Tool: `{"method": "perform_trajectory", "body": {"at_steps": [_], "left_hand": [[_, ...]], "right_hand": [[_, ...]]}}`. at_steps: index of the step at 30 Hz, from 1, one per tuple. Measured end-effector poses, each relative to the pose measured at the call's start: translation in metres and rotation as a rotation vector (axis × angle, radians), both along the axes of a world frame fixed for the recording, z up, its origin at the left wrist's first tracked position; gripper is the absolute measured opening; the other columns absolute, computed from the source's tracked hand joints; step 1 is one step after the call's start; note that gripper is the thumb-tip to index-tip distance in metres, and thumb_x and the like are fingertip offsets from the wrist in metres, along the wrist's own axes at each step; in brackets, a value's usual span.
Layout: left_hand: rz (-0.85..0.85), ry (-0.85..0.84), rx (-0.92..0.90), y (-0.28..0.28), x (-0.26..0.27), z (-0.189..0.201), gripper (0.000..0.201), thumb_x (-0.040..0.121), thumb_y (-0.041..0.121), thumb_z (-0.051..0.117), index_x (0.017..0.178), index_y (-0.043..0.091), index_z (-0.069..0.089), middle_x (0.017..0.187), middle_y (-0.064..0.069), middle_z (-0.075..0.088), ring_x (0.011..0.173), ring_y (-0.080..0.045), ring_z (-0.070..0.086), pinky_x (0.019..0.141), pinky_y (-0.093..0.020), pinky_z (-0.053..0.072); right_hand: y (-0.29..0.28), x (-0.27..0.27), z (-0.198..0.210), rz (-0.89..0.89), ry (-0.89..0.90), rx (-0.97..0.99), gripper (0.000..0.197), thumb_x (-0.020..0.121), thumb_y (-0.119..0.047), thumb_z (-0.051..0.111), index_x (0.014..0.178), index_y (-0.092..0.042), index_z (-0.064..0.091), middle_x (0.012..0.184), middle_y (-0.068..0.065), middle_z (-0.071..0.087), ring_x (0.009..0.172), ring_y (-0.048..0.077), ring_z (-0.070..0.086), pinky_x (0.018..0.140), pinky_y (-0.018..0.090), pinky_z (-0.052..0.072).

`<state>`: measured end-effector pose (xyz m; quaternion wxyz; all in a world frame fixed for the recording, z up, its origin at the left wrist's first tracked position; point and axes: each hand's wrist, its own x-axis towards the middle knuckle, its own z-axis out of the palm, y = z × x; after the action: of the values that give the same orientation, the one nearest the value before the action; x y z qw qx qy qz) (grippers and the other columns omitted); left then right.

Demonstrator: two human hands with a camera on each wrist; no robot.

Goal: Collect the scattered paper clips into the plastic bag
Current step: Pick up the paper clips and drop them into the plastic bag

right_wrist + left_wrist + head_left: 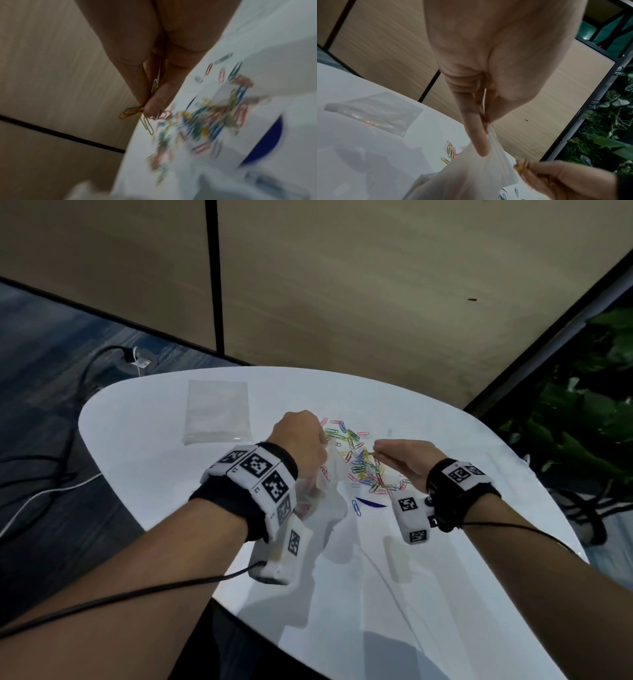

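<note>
Coloured paper clips [363,463] lie in a loose heap at the middle of the white table [445,594]. My left hand [301,440] pinches the top edge of a clear plastic bag [329,481], which hangs above the table beside the heap. In the left wrist view the bag [471,169] hangs from my thumb and fingers [477,135]. My right hand [400,457] pinches a small bunch of clips [137,115] just right of the bag's mouth, above the heap [205,121].
A second clear plastic bag [217,410] lies flat at the table's far left. A dark blue mark [371,503] shows on the table near the heap. Cables [51,491] run over the floor at left; plants [589,422] stand at right. Wood panels rise behind.
</note>
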<state>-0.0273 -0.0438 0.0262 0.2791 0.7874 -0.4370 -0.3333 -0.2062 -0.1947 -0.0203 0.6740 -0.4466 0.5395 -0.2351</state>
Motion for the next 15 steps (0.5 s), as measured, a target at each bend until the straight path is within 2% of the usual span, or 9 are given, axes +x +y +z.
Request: {"method": "perform_trajectory", "body": {"at_steps": [3, 6, 9, 12, 13, 15], "left_hand": [[0.031, 0.028, -0.001, 0.001, -0.001, -0.001, 0.029, 0.09, 0.0, 0.054, 0.11, 0.007, 0.074, 0.116, -0.012, 0.071, 0.092, -0.033, 0.073, 0.084, -0.041, 0.062], [0.067, 0.055, -0.016, 0.003, 0.0, -0.003, 0.026, 0.091, 0.002, 0.056, 0.109, 0.008, 0.075, 0.106, -0.014, 0.074, 0.093, -0.034, 0.073, 0.086, -0.041, 0.061], [0.092, 0.081, -0.034, 0.004, 0.0, -0.004, 0.025, 0.09, 0.003, 0.057, 0.107, 0.006, 0.076, 0.103, -0.016, 0.074, 0.092, -0.036, 0.072, 0.085, -0.043, 0.061], [0.113, 0.088, -0.039, 0.003, 0.002, -0.005, 0.024, 0.09, 0.003, 0.058, 0.107, 0.005, 0.075, 0.106, -0.016, 0.073, 0.092, -0.037, 0.072, 0.086, -0.043, 0.061], [0.117, 0.089, -0.041, 0.004, 0.002, -0.005, 0.024, 0.089, 0.002, 0.058, 0.106, 0.005, 0.075, 0.105, -0.016, 0.073, 0.091, -0.037, 0.072, 0.086, -0.043, 0.061], [0.117, 0.09, -0.046, 0.004, 0.004, -0.006, 0.026, 0.089, 0.002, 0.056, 0.107, 0.005, 0.075, 0.103, -0.018, 0.073, 0.091, -0.037, 0.072, 0.086, -0.043, 0.061]], "right_hand": [[0.03, 0.016, 0.03, 0.076, -0.192, 0.105, 0.017, 0.086, 0.005, 0.064, 0.102, 0.009, 0.068, 0.095, 0.015, 0.074, 0.084, 0.017, 0.074, 0.073, 0.019, 0.059], [0.055, 0.031, 0.038, 0.128, -0.208, 0.067, 0.013, 0.085, 0.008, 0.063, 0.096, 0.008, 0.068, 0.089, 0.014, 0.074, 0.079, 0.016, 0.073, 0.076, 0.02, 0.059], [0.073, 0.041, 0.03, 0.194, -0.068, -0.159, 0.01, 0.082, 0.007, 0.069, 0.091, 0.004, 0.072, 0.087, 0.015, 0.073, 0.075, 0.021, 0.072, 0.075, 0.023, 0.059], [0.079, 0.045, 0.021, 0.404, 0.195, -0.502, 0.007, 0.084, -0.01, 0.072, 0.086, -0.014, 0.078, 0.085, 0.004, 0.076, 0.077, 0.023, 0.074, 0.078, 0.032, 0.059], [0.077, 0.045, 0.022, 0.482, 0.238, -0.562, 0.008, 0.085, -0.014, 0.071, 0.087, -0.018, 0.078, 0.086, 0.001, 0.077, 0.077, 0.022, 0.074, 0.077, 0.033, 0.06], [0.068, 0.044, 0.031, 0.529, 0.208, -0.552, 0.011, 0.09, -0.012, 0.066, 0.094, -0.014, 0.076, 0.089, 0.005, 0.076, 0.075, 0.023, 0.074, 0.072, 0.035, 0.061]]}}
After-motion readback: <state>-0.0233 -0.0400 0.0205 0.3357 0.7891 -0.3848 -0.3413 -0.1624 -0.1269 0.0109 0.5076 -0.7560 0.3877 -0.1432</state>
